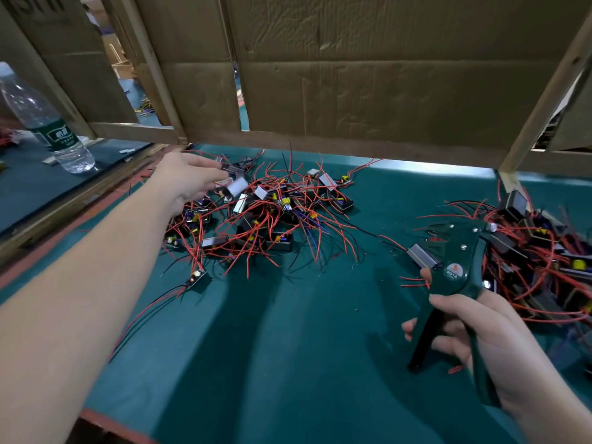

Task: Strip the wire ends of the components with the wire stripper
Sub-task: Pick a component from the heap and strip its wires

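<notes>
Left hand: I am stretching my left hand out over the middle heap, fingers curling round a small silver-faced box component. Motion blur is softening the grip.
Right hand: my right hand is clenching round the dark green pistol-shaped wire stripper. The tool is at the right of the work area, its head pointing away from me and its two handles standing spread.
Beside the stripper head: a second silver-faced box is sitting just left of the head. I cannot tell whether the jaws are biting its wire.
Middle heap: a tangled pile of black boxes with red and black wires is lying on the teal table mat.
Right heap: a similar wired pile is lying just behind the stripper.
Stray piece: a small circuit board with trailing leads is lying alone, near the middle heap.
Far left: a clear plastic water bottle with a green label is standing tilted in view.
</notes>
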### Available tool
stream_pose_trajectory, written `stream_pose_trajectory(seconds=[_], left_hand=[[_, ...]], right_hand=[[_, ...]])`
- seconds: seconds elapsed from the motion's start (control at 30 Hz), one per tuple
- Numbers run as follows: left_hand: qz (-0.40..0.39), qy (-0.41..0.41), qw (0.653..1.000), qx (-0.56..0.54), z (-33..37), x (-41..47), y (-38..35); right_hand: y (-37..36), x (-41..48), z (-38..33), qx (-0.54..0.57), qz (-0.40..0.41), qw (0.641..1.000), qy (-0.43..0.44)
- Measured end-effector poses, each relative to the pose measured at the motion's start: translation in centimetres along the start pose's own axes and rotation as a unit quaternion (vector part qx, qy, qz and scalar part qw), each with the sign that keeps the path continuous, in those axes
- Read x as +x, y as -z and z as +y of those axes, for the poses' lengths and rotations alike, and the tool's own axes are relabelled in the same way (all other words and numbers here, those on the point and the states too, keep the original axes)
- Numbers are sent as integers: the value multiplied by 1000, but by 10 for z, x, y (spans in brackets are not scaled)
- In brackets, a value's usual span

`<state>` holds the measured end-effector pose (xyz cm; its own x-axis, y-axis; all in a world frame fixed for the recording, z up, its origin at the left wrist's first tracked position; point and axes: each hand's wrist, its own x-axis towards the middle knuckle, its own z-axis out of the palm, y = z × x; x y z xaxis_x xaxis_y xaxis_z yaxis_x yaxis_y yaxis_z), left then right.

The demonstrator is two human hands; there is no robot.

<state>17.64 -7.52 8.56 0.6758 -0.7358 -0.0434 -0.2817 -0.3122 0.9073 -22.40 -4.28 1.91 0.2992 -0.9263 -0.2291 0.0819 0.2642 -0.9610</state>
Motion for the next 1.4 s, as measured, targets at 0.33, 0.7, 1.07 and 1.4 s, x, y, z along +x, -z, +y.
stream_pose_trajectory(seconds=[0.33,0.7,1.07,1.4], left_hand=[[-6,-16,924,382,-55,16,29],[8,-94,966,241,-48,10,16],[-128,-115,984,-34,-18,6,13],[-25,-13,839,543,-67,9,31]], right_hand=[[-1,0,-1,1,-3,1000,-4],[-2,-1,-3,-2,-6,1000,-6],[-3,-1,-2,4,0,1000,-5],[-2,0,0,-1,0,1000,-2]])
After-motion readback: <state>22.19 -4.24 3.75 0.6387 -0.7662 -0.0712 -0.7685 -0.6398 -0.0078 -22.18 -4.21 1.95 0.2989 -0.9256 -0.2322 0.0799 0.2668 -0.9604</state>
